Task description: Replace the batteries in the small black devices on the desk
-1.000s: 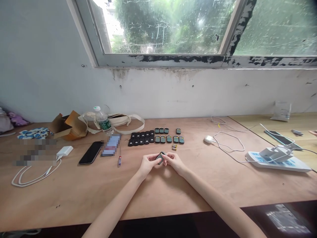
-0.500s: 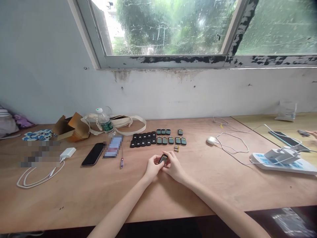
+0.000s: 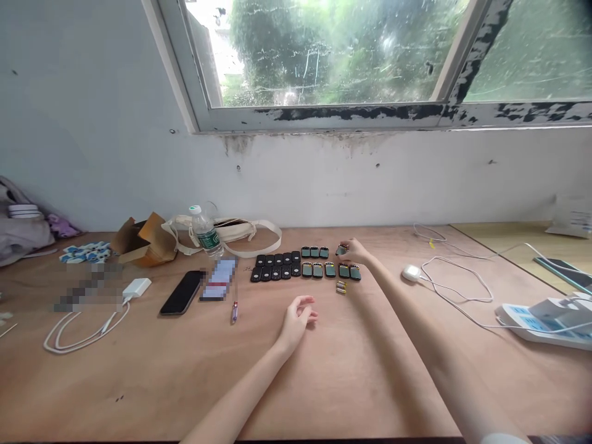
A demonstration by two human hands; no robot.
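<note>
At the back of the table my right hand [image 3: 355, 251] has its fingers closed on a small dark device with a grey screen [image 3: 342, 250]. Whatever lies under that hand is hidden. My left hand [image 3: 297, 317] rests nearer the front, fingers loosely curled and apart, holding nothing. Similar screened devices [image 3: 330, 269] lie in two rows beside and in front of the right hand. To their left are two rows of black oval-cornered pieces [image 3: 276, 272]. A few small batteries [image 3: 341, 287] sit just in front of the devices.
Leftward lie a screwdriver [image 3: 235, 312], a blurred-out phone [image 3: 219, 279], a black phone [image 3: 182, 292], a bottle [image 3: 206, 235], an open carton [image 3: 147, 243] and a white charger [image 3: 137, 288]. Rightward are a white earbud case [image 3: 411, 273], cables and a power strip [image 3: 522, 320].
My hands have parted. The right hand has moved back to the device rows, and the device is gone from between both hands. My left hand has opened. The view has shifted slightly.
</note>
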